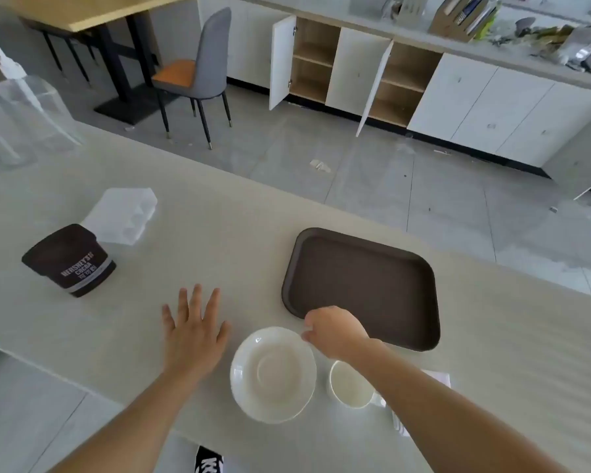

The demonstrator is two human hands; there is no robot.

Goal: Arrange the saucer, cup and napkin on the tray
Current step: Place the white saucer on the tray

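White saucer (pixel 273 374) on counter (pixel 219 254), cup (pixel 350 384) at its 3 o'clock, brown tray (pixel 364 285) at 1 o'clock. Your right hand (pixel 335 331) pinches its rim; left hand (pixel 195 327) flat, open.

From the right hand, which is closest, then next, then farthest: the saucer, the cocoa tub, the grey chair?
1. Saucer: right at the right hand, fingertips at its rim.
2. Cocoa tub: far left on the counter.
3. Grey chair: off the counter, across the floor at the back.
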